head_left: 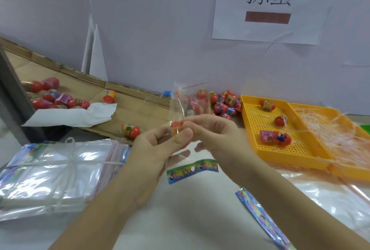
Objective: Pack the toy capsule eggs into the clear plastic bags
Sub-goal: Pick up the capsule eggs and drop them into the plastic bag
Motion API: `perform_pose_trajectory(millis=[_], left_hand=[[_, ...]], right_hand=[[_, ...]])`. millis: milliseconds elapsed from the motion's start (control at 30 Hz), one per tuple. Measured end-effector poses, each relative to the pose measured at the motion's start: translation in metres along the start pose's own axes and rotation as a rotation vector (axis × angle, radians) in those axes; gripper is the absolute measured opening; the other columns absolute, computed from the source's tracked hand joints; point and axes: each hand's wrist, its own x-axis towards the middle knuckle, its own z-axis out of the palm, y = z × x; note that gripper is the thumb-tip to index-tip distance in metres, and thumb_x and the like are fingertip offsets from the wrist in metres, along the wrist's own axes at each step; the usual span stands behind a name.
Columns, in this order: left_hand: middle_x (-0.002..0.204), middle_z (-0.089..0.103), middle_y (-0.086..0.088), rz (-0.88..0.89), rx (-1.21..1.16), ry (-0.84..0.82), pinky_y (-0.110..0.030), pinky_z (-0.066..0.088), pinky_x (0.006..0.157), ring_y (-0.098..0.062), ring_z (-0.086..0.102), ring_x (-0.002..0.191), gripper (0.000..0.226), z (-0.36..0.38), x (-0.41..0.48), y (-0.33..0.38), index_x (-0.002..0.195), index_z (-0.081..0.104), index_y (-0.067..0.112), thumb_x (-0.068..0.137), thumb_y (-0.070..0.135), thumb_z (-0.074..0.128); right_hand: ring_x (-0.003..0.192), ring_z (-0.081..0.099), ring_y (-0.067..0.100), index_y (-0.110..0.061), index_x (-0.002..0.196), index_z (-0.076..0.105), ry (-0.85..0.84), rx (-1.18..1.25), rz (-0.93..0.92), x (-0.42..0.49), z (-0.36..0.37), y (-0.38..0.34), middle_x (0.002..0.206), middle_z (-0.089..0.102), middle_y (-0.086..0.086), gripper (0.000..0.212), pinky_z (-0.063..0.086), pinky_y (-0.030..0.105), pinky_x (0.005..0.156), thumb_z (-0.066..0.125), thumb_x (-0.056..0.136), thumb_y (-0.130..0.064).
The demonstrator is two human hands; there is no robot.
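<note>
My left hand (158, 149) and my right hand (212, 131) meet in mid-air above the white table. Between the fingertips of both sits a red capsule egg (176, 127) with a yellow label. A clear plastic bag (186, 101) with a red zip strip stands up from the hands, and the egg seems to lie at its lower end. Both hands pinch the bag and egg together. More red eggs lie in a heap (222, 101) behind the bag, on the cardboard (128, 109) and in the yellow tray (284, 155).
A tied stack of clear bags (54, 171) lies at the left. Two colourful header cards (192, 169) (260, 217) lie on the table. White tissue (80, 113) rests on the cardboard. A second yellow tray (352, 171) at the right holds plastic strands. A wall with a paper sign (268, 5) stands behind.
</note>
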Motion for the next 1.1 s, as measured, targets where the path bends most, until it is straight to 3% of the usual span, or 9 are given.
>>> perform_pose_trajectory(millis=[100,167,267,400,533,667,833,967,1100], left_hand=[[0.089,0.076,-0.011,0.028,-0.149,0.115,-0.024,0.059,0.064,-0.018,0.074,0.081,0.057,0.001,0.002,-0.005,0.097,0.072,0.006,0.046,0.03,0.078],[0.086,0.076,-0.01,0.039,-0.17,0.158,-0.022,0.058,0.061,-0.015,0.073,0.074,0.049,0.0,0.004,-0.006,0.097,0.07,0.004,0.054,0.026,0.075],[0.083,0.076,-0.01,0.049,-0.154,0.182,-0.021,0.057,0.06,-0.013,0.072,0.07,0.031,-0.002,0.007,-0.011,0.09,0.071,0.004,0.064,0.021,0.069],[0.081,0.076,-0.003,0.058,-0.174,0.194,-0.019,0.057,0.06,-0.008,0.07,0.068,0.013,-0.001,0.008,-0.015,0.07,0.077,0.013,0.062,0.021,0.069],[0.089,0.077,-0.003,0.082,-0.142,0.205,-0.021,0.057,0.061,-0.013,0.074,0.077,0.048,-0.004,0.009,-0.018,0.093,0.074,0.015,0.049,0.034,0.076],[0.089,0.076,0.006,0.141,-0.045,0.214,-0.019,0.057,0.065,-0.01,0.071,0.077,0.043,-0.003,0.01,-0.021,0.095,0.075,0.028,0.054,0.038,0.075],[0.074,0.066,0.002,0.242,0.017,0.134,-0.015,0.053,0.061,-0.014,0.06,0.066,0.022,0.002,0.007,-0.023,0.084,0.075,0.034,0.062,0.033,0.075],[0.099,0.074,0.013,0.252,0.075,0.064,-0.013,0.053,0.068,-0.002,0.069,0.085,0.058,0.001,0.003,-0.024,0.116,0.066,0.035,0.061,0.039,0.084],[0.105,0.075,0.013,0.33,0.128,-0.032,-0.014,0.053,0.072,-0.002,0.07,0.094,0.041,0.005,-0.001,-0.02,0.105,0.069,0.055,0.072,0.033,0.079]], right_hand=[[0.078,0.06,0.003,-0.03,0.104,0.071,0.099,0.013,0.073,0.027,-0.009,0.006,0.097,0.069,-0.011,0.043,0.045,0.022,0.069,0.051,0.082,-0.06],[0.09,0.056,0.008,-0.023,0.123,0.062,0.276,-0.051,0.087,0.05,-0.026,0.016,0.106,0.062,-0.008,0.039,0.045,0.03,0.08,0.049,0.094,-0.046],[0.125,0.044,0.026,-0.026,0.137,0.05,0.276,-0.889,0.09,0.072,-0.054,0.049,0.136,0.047,0.006,0.044,0.037,0.046,0.107,0.056,0.094,-0.033],[0.119,0.049,0.029,-0.025,0.138,0.047,0.237,-1.159,0.083,0.072,-0.054,0.072,0.133,0.049,0.009,0.048,0.041,0.04,0.101,0.058,0.093,-0.034],[0.093,0.059,0.016,-0.024,0.118,0.053,0.412,-0.698,-0.085,0.071,-0.059,0.029,0.11,0.061,0.001,0.037,0.045,0.023,0.075,0.069,0.086,-0.03],[0.068,0.066,0.007,-0.026,0.098,0.055,0.089,-0.195,-0.368,0.045,-0.054,-0.041,0.082,0.071,-0.006,0.033,0.05,0.015,0.06,0.069,0.075,-0.046],[0.076,0.066,0.0,-0.026,0.105,0.063,-0.174,-0.358,-0.446,0.024,-0.034,-0.065,0.082,0.072,-0.016,0.02,0.05,0.013,0.069,0.057,0.088,-0.034],[0.075,0.059,0.004,-0.041,0.103,0.053,0.009,-0.626,-0.361,0.027,-0.028,-0.056,0.086,0.064,-0.018,0.027,0.049,0.015,0.066,0.069,0.082,-0.039],[0.079,0.055,0.007,-0.039,0.088,0.058,0.14,-0.763,-0.382,0.026,-0.026,-0.056,0.08,0.059,-0.028,0.019,0.046,0.027,0.075,0.063,0.076,-0.053]])
